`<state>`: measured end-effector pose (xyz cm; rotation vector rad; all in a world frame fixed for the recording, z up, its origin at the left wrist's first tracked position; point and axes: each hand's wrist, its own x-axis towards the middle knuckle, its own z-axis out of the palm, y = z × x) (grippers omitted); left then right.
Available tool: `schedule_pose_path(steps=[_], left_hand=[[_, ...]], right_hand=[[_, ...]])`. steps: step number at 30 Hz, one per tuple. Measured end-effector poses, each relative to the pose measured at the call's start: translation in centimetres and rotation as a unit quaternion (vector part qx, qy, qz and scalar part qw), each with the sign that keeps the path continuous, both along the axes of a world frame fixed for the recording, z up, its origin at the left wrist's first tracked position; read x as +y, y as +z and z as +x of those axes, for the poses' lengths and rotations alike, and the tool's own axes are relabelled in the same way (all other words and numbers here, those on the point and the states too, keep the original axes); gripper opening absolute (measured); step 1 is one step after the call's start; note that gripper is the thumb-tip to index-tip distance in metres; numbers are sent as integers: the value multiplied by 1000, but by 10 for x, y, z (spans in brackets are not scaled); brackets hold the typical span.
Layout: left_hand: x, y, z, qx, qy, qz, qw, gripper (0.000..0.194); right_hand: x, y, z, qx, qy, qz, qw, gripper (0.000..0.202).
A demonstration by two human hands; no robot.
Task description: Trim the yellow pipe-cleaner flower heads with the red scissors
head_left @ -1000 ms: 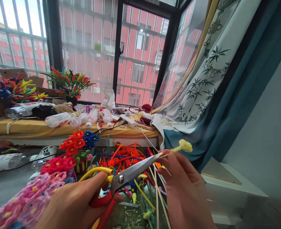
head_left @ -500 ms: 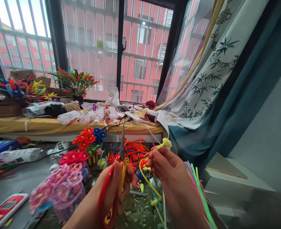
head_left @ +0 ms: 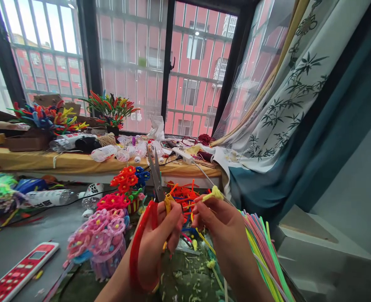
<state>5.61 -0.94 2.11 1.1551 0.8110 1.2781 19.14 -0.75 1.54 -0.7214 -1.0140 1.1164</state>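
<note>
My left hand (head_left: 162,235) is closed around red-handled scissors (head_left: 156,180), blades pointing up and slightly apart. A yellow-orange piece (head_left: 168,203) shows beside its fingers; whether it belongs to the scissors I cannot tell. My right hand (head_left: 224,228) pinches a pale yellow pipe cleaner piece (head_left: 215,193) with a fluffy, knobbed end. From these fingers a thin yellow stem reaches left toward my left hand. Below both hands, small pale clippings (head_left: 188,274) are scattered over a dark green surface. Another yellow knobbed piece (head_left: 211,264) lies there.
Pink pipe cleaner flowers (head_left: 105,230) and red ones (head_left: 124,178) stand left. A red remote-like device (head_left: 23,270) lies farther left. Long pipe cleaners (head_left: 263,243) are bundled at right. Orange-red pieces (head_left: 185,193) lie behind my hands. Bottles (head_left: 105,152) and a power strip (head_left: 182,156) lie on the sill.
The scissor blades have gone from together to slightly apart and tilt more to the left. My left hand has turned, its fingers closer to my right hand. The view has shifted left.
</note>
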Motion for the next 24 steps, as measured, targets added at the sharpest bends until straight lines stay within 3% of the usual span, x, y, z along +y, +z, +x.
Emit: schedule_pose_path(steps=[6,16,19,24], left_hand=[[-5,-2,2,36,19,42,998,37],[-7,2,-6,96,20,51,994,43],[-6,-3,-3,117,29,53,991,48],[-8,-8,3,43,13,45,998,38]], right_hand=[[1,0,3,-58,10,12,998,21],[1,4,13,-20,-29,1,999,23],[1,3,13,-18,2,-7,1000,23],[0,4,10,-7,51,-25,998,24]])
